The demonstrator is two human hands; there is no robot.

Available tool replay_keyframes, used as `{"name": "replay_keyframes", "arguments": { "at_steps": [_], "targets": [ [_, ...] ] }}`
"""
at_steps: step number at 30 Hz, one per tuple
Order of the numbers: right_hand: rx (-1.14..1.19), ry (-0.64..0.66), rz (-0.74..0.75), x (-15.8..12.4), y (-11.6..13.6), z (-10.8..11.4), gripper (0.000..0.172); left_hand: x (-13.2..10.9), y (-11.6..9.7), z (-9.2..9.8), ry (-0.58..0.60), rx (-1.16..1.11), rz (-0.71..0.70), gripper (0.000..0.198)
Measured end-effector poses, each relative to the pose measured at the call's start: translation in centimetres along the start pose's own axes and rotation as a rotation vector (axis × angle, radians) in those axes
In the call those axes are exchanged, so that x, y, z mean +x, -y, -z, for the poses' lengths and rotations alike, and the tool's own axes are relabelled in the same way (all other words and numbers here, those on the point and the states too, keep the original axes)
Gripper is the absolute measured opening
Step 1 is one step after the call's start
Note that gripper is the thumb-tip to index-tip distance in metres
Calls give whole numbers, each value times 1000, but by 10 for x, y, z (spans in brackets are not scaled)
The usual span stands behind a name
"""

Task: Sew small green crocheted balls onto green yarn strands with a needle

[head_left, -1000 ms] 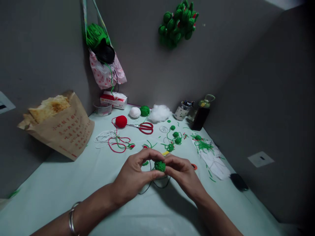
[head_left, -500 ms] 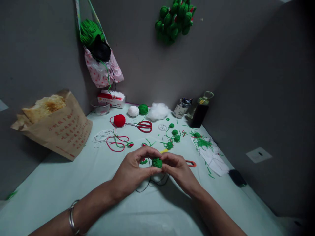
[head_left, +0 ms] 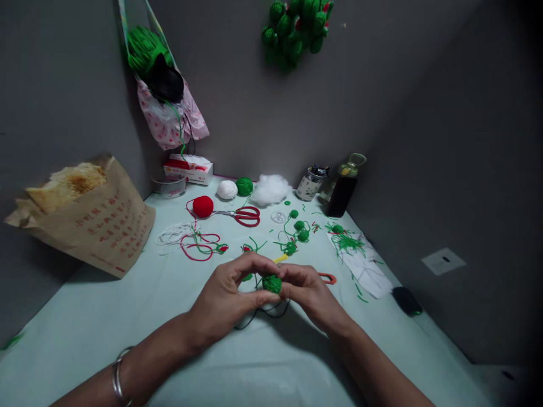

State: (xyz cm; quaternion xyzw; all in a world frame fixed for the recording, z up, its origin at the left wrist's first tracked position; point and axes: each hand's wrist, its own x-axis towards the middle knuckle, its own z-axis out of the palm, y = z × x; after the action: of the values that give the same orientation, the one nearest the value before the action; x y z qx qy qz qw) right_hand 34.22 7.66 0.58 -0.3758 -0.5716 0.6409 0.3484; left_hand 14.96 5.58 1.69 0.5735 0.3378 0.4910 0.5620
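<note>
A small green crocheted ball (head_left: 272, 284) is pinched between both hands above the pale green tablecloth. My left hand (head_left: 231, 291) grips it from the left, thumb below and fingers arched over the top. From the right, the fingertips of my right hand (head_left: 311, 294) close on its other side. Just past the fingers pokes a yellow stick-like tool (head_left: 280, 258), partly hidden. Dark cord (head_left: 271, 312) lies in loops under the hands. An orange-handled tool (head_left: 327, 278) shows beside my right hand. Further green crocheted pieces (head_left: 302, 234) lie beyond.
Red-handled scissors (head_left: 247, 216), red yarn (head_left: 203, 206), white yarn (head_left: 227, 190), green yarn (head_left: 244, 186) and white stuffing (head_left: 270, 190) lie farther back. A paper bag with bread (head_left: 114, 232) stands left. A can (head_left: 309, 185) and dark bottle (head_left: 341, 192) stand back right, near green scraps (head_left: 350, 243).
The view has shifted slightly, so the background sits a little left and higher. Both hands keep hold of the green ball, which looks turned a little.
</note>
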Motion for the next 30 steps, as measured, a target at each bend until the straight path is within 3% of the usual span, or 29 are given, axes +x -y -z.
{"name": "replay_keyframes", "arguments": {
  "at_steps": [16,26,30],
  "targets": [
    [49,6,-11,2,0,3,31,1,1,0,-20,74,-10,22],
    [-153,-1,165,-4,7,2,14,4,-2,3,-22,-285,121,31],
    [-231,-1,183,-7,6,4,16,6,-2,7,-49,-313,130,32]
  ]
}}
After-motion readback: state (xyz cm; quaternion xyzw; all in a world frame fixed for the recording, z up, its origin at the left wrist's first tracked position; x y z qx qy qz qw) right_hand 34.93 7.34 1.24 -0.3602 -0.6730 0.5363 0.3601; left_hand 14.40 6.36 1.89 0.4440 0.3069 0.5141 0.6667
